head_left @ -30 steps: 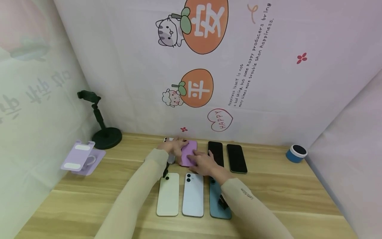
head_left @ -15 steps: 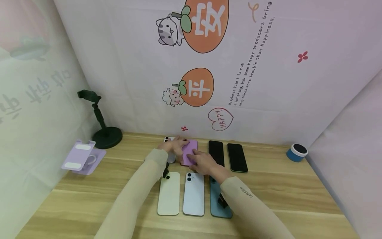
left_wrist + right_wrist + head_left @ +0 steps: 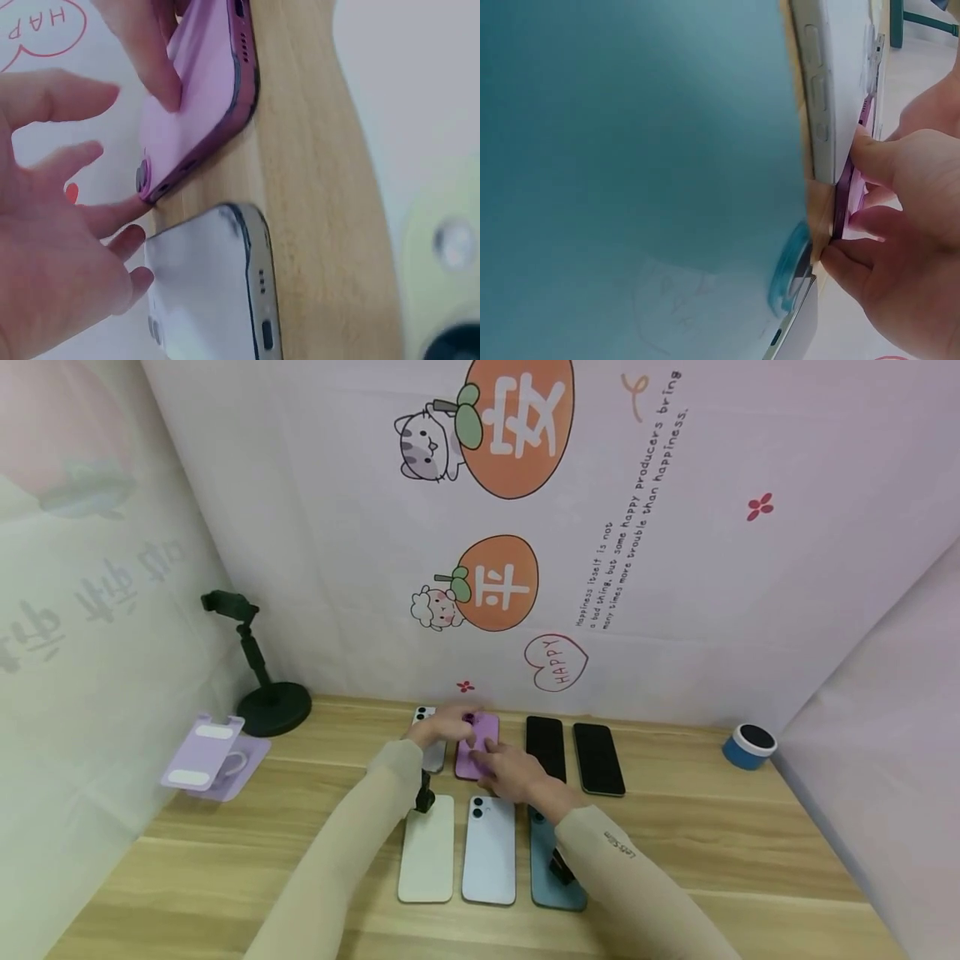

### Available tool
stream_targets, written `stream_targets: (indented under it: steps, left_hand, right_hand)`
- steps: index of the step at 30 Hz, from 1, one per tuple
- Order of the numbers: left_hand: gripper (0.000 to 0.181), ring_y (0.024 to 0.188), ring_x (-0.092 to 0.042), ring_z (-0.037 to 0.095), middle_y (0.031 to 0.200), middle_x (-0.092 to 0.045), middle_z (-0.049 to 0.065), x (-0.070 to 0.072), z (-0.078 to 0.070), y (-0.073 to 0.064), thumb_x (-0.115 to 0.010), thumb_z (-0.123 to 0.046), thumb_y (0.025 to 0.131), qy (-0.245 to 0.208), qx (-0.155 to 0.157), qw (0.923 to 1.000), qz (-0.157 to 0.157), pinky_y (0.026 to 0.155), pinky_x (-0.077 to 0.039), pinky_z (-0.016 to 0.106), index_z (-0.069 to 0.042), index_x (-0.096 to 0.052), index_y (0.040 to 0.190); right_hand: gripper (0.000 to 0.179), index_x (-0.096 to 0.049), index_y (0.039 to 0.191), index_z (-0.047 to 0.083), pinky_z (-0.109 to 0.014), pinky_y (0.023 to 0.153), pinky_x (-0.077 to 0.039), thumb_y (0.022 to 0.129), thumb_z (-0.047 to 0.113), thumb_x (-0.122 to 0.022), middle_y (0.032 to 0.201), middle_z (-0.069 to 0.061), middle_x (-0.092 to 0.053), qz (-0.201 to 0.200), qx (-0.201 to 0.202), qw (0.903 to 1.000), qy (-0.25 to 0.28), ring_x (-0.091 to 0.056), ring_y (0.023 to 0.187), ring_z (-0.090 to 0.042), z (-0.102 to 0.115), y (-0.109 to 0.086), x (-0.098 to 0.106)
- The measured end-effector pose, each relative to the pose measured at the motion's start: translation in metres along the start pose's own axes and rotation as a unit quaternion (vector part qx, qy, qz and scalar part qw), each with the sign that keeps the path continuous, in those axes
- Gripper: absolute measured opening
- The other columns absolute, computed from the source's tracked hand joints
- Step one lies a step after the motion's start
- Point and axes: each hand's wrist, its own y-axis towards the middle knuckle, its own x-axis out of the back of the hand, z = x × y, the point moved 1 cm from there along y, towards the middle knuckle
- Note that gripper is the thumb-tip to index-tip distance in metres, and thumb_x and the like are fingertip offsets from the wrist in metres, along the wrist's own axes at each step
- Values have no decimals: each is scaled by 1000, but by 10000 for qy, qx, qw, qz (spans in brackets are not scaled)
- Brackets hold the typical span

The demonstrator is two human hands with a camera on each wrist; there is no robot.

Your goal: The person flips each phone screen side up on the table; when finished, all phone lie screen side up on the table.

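Largest is the white printed fabric backdrop (image 3: 315,518), standing at 12 o'clock. Before it lies the pale wooden worktop (image 3: 697,827), which carries everything.

The main change is in the person's left hand (image 3: 448,723). Half a second ago its fingers lay over the 9 o'clock side of the flat purple phone (image 3: 486,731); now the hand has loosened, its fingers are spread apart, and more of that side is visible. In the left wrist view one fingertip appears to meet the phone's corner by the camera. The right hand (image 3: 516,772) stays with bent fingers, gripping the same phone from its 4 to 6 o'clock side, one finger upon the back. So I judge that the right hand now steadies this phone mainly alone.

From the purple phone, the black round-based stand (image 3: 272,703) is towards 9 o'clock, and the lilac folding holder (image 3: 206,752), also at 9, is nearer to the person; no phone sits in either. Just beside at 9 is the silvery white phone (image 3: 432,758); at 3 are two black-screened phones (image 3: 545,747). Nearer the person lie the cream phone (image 3: 426,860) at 7, the pale blue phone (image 3: 489,852) at 6 and the teal phone (image 3: 545,852) at 5.

The smallest, the round blue-and-white tub with dark top (image 3: 744,754), is well apart at 3; its inside cannot be seen.
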Motion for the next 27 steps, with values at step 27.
stream_targets:
  steps: [27]
  left_hand:
    - [74, 124, -63, 35, 154, -52, 19, -9, 7, 7, -51, 7, 91, -2343, 796, 9573, -1494, 87, -61, 36, -19, -41, 160]
  right_hand:
    - [66, -33, 163, 11, -49, 124, -39, 107, 35, -57, 170, -18, -32, -96, 91, 9997, 184, -40, 155, -34, -8, -4, -2]
